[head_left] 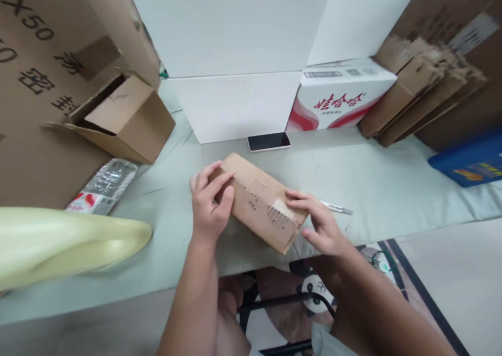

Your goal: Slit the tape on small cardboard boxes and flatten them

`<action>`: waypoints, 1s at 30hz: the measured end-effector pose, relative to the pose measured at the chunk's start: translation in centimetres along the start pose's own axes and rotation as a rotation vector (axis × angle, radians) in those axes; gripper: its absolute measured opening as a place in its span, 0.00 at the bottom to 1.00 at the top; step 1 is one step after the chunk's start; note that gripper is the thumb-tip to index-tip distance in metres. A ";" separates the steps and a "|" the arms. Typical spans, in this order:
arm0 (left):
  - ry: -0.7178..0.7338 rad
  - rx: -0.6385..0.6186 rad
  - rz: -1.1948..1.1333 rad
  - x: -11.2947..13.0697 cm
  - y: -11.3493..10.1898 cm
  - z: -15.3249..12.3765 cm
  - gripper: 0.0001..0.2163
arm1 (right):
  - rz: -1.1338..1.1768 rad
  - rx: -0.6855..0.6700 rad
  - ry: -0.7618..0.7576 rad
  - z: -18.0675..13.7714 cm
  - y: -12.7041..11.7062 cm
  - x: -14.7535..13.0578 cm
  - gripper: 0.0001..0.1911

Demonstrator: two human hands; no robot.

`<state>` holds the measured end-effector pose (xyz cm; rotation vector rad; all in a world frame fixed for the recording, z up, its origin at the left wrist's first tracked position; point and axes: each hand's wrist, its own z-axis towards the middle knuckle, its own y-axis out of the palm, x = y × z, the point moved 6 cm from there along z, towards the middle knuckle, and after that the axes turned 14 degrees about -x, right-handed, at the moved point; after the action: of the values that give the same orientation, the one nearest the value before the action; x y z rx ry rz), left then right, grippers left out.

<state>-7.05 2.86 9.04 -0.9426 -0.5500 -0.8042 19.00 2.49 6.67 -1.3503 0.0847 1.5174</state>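
A small brown cardboard box [262, 196] lies slantwise on the cloth-covered table, with a torn strip and a patch of clear tape on its upper face. My left hand [212, 199] is closed around the box's far left end, fingers over the edge and thumb against the near side. At the other end, the fingers of my right hand [319, 222] rest on the top edge, with the thumb by the box's end. Just beyond my right hand lies a slim silvery tool [338, 208], partly hidden; its kind is unclear.
Behind the box lies a phone [269, 142] against a white panel [239, 107]. An open carton [137, 118] and a plastic-wrapped pack [104, 186] are at left, near a pale yellow object [70, 243]. A red-white carton [341, 97], flattened cardboard [423, 89] and a blue box [470, 160] stand right.
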 end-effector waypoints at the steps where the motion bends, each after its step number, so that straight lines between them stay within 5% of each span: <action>1: 0.013 -0.038 0.026 0.1 0.0 0.1 0.10 | 0.024 0.029 0.020 0.0 0.1 0.4 0.28; 4: -0.010 -0.026 -0.008 -0.7 -0.8 0.2 0.11 | 0.135 0.227 0.125 0.0 -0.2 2.4 0.32; 7: -0.136 0.143 -0.145 -2.4 -2.5 0.0 0.11 | 0.221 0.322 0.332 -0.1 -0.4 4.8 0.31; 10: -0.244 0.363 -0.267 -3.7 -4.2 -0.7 0.10 | 0.257 0.093 0.392 0.3 0.4 5.0 0.31; 13: -0.354 0.350 -0.416 -4.9 -3.4 -1.0 0.10 | 0.155 -0.111 0.196 0.8 0.8 2.6 0.33; 18: -0.716 -0.118 -0.784 -5.7 3.2 -2.0 0.26 | 0.024 -0.094 0.114 0.6 0.0 0.3 0.36; 21: -0.810 -0.421 -0.929 -4.1 6.7 -3.0 0.31 | 0.092 0.051 0.125 0.2 -0.8 0.8 0.41; 28: -0.885 -0.989 -0.826 -2.2 8.8 -4.7 0.32 | 0.428 0.352 0.247 -1.6 -2.4 5.3 0.37; 30: -0.859 -1.024 -0.642 -3.0 8.7 -4.4 0.29 | 0.416 0.349 0.269 -1.6 -2.6 5.6 0.31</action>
<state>-1.54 3.09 0.40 -2.1564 -1.2737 -1.2836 23.02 6.12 3.34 -1.2910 0.8057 1.5537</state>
